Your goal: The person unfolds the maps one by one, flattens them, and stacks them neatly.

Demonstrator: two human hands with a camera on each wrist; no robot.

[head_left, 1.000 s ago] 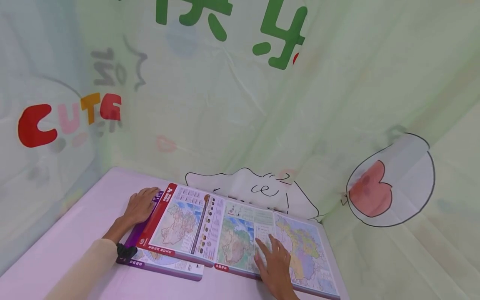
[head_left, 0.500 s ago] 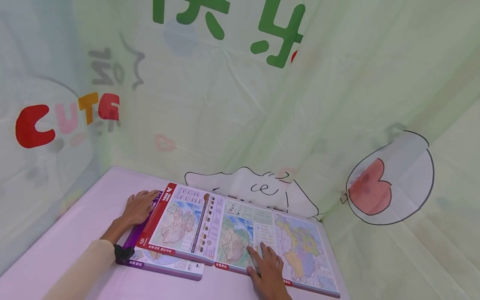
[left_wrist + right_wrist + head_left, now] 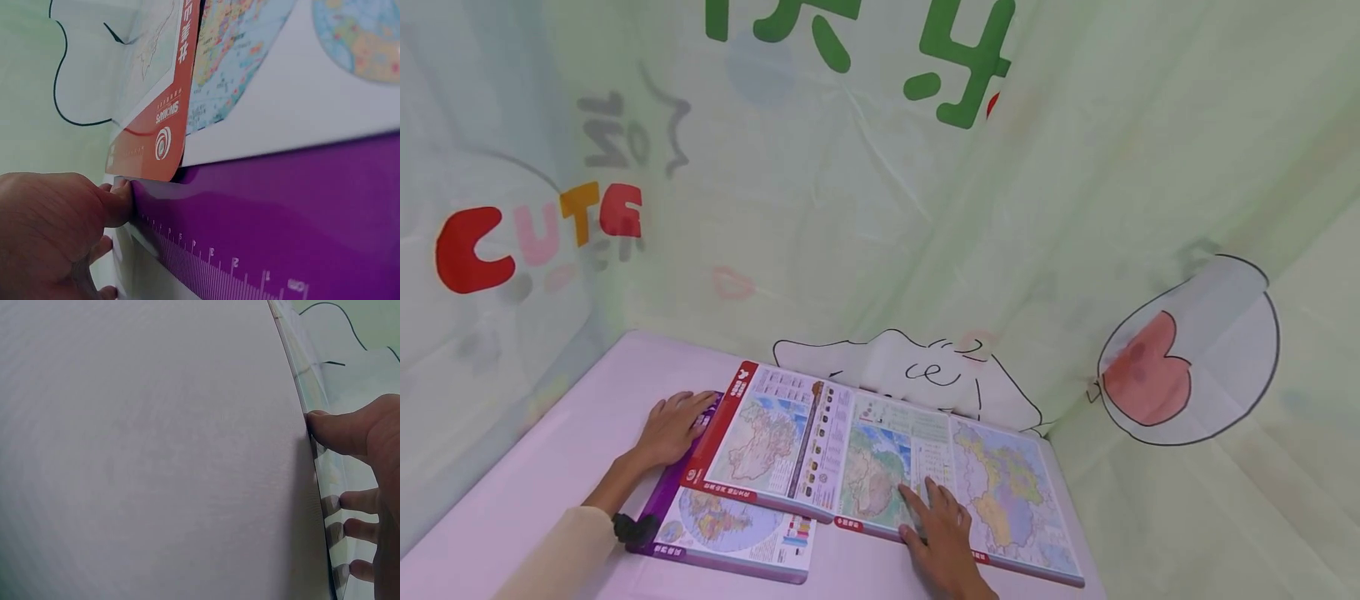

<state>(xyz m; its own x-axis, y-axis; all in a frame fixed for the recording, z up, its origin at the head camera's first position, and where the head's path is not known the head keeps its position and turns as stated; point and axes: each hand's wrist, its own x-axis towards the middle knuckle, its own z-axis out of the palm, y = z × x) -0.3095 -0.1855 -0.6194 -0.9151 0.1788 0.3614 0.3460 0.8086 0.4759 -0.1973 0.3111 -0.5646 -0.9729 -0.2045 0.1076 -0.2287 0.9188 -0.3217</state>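
The left grip (image 3: 673,429), a bare hand with relaxed, extended fingers, rests along the outer side of a glossy rectangular map board with a purple border (image 3: 730,525), its thumb touching the edge beside a white printed ruler scale (image 3: 212,262). Just right of this grip, a glossy red-bordered map board (image 3: 763,442) overlaps the purple one. The right grip (image 3: 942,533) is spread wide, its fingertips touching a glossy map panel in green, brown and blue (image 3: 872,479), its thumb at the near edge. Beyond this grip to the right lies a pastel-coloured map panel (image 3: 1015,500). Below both grips is the pale lilac tabletop (image 3: 580,417). Behind the left grip are a fuzzy black wristband (image 3: 634,530) and a cream sleeve (image 3: 557,554); ahead of both grips hangs pale green printed cloth (image 3: 760,208).
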